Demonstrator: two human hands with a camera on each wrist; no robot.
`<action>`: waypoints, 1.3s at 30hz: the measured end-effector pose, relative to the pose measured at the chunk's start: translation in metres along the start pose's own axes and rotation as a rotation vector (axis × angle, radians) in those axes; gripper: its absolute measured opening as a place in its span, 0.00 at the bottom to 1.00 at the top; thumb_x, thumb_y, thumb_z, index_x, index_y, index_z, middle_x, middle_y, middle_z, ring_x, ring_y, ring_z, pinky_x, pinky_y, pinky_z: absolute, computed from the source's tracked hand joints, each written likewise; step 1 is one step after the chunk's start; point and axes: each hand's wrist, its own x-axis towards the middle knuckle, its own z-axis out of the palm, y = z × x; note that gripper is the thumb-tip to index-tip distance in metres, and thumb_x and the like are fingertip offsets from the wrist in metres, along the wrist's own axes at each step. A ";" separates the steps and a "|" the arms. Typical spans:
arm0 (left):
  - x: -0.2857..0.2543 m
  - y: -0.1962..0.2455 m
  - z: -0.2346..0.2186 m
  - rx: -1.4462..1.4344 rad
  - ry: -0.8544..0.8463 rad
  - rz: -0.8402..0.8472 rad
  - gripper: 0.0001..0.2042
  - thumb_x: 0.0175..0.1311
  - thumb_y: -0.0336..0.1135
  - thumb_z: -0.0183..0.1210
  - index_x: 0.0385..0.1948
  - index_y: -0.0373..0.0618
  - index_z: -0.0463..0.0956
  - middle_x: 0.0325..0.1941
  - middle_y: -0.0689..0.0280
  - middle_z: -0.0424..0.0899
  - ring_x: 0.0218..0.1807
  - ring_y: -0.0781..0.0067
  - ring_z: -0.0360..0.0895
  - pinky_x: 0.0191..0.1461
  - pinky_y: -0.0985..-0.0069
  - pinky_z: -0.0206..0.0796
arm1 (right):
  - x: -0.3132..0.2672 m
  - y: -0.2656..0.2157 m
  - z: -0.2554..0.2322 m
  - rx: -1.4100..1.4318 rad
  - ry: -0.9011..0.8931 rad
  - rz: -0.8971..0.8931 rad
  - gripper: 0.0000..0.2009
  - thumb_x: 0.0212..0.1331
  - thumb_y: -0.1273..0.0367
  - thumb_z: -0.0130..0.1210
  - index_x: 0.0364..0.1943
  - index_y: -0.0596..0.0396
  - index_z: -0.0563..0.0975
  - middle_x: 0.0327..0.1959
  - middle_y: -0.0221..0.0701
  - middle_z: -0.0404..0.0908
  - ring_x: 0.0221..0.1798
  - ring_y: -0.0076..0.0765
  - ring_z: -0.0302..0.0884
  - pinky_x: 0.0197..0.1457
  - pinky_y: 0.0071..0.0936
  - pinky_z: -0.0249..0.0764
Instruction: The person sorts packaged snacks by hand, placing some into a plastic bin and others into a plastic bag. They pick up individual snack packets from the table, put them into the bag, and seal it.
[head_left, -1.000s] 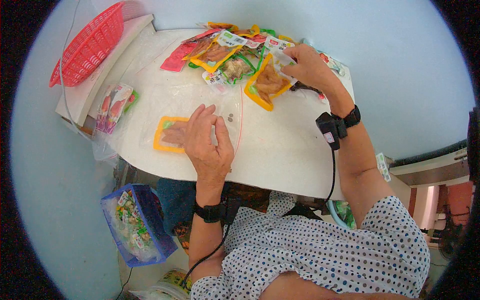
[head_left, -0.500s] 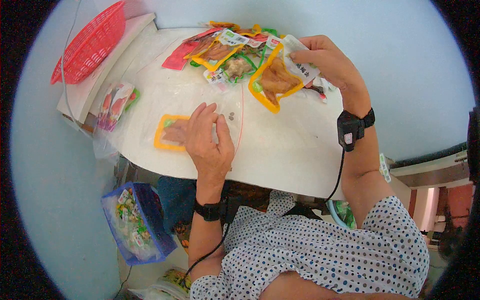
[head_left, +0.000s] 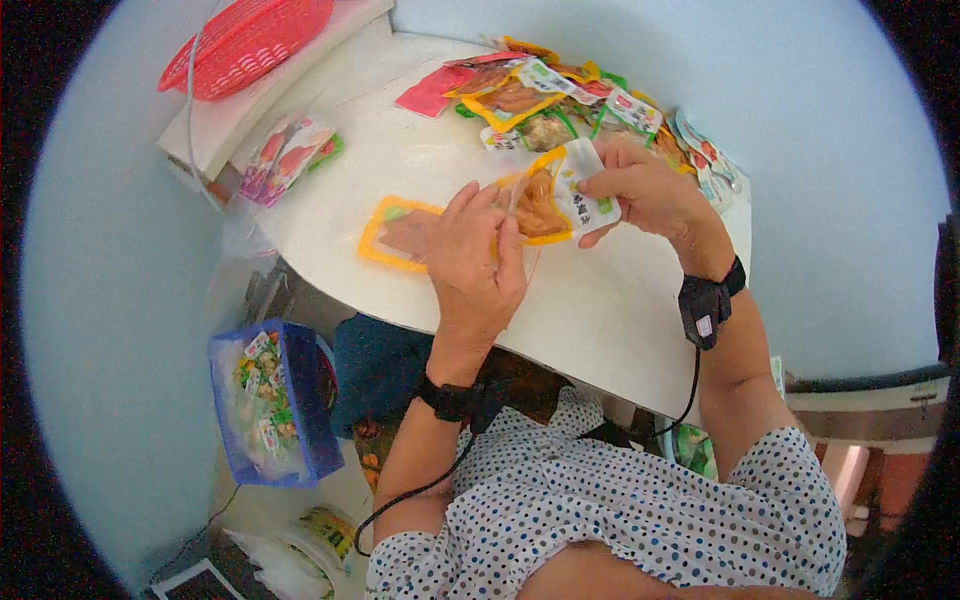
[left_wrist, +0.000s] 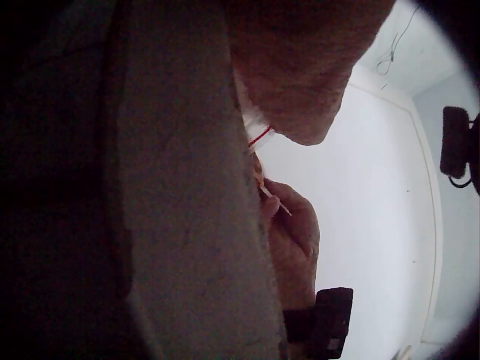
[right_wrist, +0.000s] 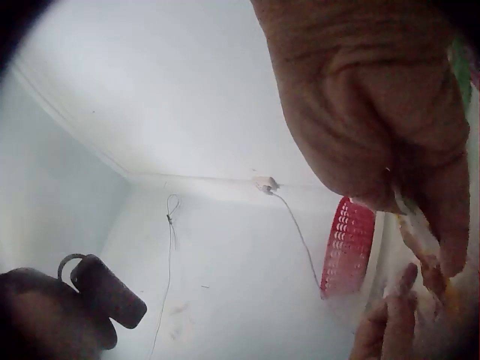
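My right hand [head_left: 655, 195] pinches the white printed end of a packet of brown meat [head_left: 540, 208] with a yellow border. The packet slants down to the left, its far end beside my left hand [head_left: 475, 265]. With thumb and fingers, my left hand holds the edge of a clear zip bag, whose red strip [left_wrist: 260, 136] shows in the left wrist view. Under the bag's film, another yellow-bordered packet [head_left: 405, 236] lies flat on the table, partly covered by my left hand. The left fingertips [right_wrist: 405, 281] come close to the held packet in the right wrist view.
A heap of mixed snack packets [head_left: 520, 92] lies along the back of the white table [head_left: 600, 300]. Pink-and-white packets [head_left: 290, 160] lie at the left. A red basket [head_left: 250, 50] rests on a shelf, and a blue bin [head_left: 310, 400] of packets stands below.
My right hand has brought the yellow-bordered packet from the heap leftward and nearer, up to the left hand. My left hand has taken the bag's edge. The head view has shifted.
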 end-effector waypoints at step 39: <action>0.001 -0.001 0.001 -0.027 -0.086 0.087 0.05 0.57 0.26 0.57 0.34 0.37 0.75 0.47 0.52 0.81 0.54 0.45 0.76 0.60 0.57 0.65 | 0.045 0.087 0.060 -0.310 0.484 -0.338 0.08 0.49 0.71 0.62 0.33 0.59 0.80 0.31 0.35 0.83 0.33 0.26 0.79 0.35 0.26 0.75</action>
